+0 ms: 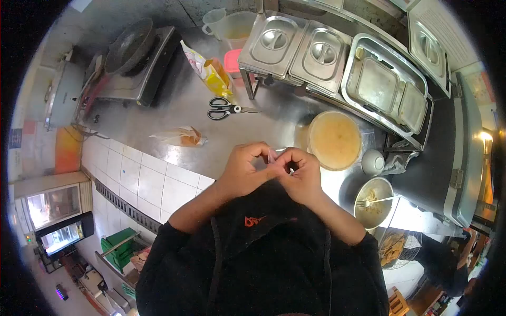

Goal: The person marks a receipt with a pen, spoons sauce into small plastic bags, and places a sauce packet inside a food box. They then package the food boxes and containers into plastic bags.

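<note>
My left hand [245,171] and my right hand [300,174] meet in front of my chest, above the counter's near edge. Thumbs and forefingers of both are pinched together on a thin, pale, see-through piece of plastic [272,155], mostly hidden by the fingers. Beyond the hands lie black-and-grey scissors [224,109], blades pointing right. An open clear packet with orange-brown contents [188,138] rests to the left of my left hand. To the right of my right hand stands a round tub with a tan top [335,140].
Lidded steel pans [322,52] stand on a raised rack at the back. A yellow-and-white bag [213,73], a stove with a black pan [129,47] and a plastic jug [213,22] are further left. On the right are a white bowl [372,162] and a steel bowl [387,184] holding a fork.
</note>
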### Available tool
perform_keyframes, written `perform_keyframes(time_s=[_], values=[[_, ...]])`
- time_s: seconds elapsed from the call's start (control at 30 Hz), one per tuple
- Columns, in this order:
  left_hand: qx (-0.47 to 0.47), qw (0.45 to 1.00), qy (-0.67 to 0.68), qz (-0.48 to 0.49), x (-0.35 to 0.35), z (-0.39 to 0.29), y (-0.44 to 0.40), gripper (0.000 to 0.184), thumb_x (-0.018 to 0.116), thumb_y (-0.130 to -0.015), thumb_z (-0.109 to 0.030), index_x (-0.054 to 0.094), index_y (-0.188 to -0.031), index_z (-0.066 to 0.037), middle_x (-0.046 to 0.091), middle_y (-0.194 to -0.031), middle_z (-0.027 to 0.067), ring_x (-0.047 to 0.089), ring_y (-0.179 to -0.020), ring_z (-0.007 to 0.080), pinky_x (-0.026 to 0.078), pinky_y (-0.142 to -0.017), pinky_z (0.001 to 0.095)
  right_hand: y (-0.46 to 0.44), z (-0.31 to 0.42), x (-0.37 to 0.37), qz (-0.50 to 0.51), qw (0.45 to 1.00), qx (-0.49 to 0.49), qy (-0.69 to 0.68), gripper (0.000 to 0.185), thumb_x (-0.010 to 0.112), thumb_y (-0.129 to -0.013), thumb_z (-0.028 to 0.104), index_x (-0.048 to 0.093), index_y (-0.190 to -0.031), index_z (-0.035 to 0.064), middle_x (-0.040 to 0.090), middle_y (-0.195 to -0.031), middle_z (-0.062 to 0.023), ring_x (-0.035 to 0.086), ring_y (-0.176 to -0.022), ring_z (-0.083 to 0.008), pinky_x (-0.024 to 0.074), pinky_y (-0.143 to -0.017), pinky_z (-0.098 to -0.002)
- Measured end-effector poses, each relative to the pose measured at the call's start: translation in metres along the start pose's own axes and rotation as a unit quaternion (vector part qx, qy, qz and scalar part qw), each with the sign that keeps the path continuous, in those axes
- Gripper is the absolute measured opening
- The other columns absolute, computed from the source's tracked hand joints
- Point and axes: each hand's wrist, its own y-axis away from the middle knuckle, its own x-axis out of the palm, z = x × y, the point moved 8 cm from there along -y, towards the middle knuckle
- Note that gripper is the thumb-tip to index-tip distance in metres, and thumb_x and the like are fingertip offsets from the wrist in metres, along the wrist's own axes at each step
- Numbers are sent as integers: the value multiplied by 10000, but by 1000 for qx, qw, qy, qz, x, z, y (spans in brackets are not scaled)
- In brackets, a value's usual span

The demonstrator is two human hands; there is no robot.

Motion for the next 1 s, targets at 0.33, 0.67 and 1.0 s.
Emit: perform_keyframes(time_s=[0.33, 0.67, 1.0], values=[[71, 960, -264, -59, -17, -25, 5, 157, 719, -718, -104, 649, -850, -55, 671, -874, 90, 615, -830, 264, 418, -740, 365, 0, -21, 1, -17, 997, 52, -48, 98, 726, -840, 78, 667, -822, 3, 660, -680, -32, 540, -576, -55, 427, -533, -214], [107, 963, -243, 54, -4, -18, 2, 141, 608, -696, -111, 480, -684, -53, 513, -678, 90, 492, -693, 300, 374, -645, 412, 2, 16, 24, 131, 986, -84, 57, 84, 611, -870, 24, 536, -837, 5, 578, -788, -133, 583, -717, -270, 452, -633, -340], [186, 936, -299, -2, -1, -39, 10, 159, 588, -619, -98, 455, -668, -25, 483, -680, 121, 460, -666, 323, 372, -593, 439, 10, 26, 26, 109, 968, -148, 171, 161, 612, -841, 80, 486, -760, 21, 489, -717, -133, 529, -665, -334, 432, -582, -405]])
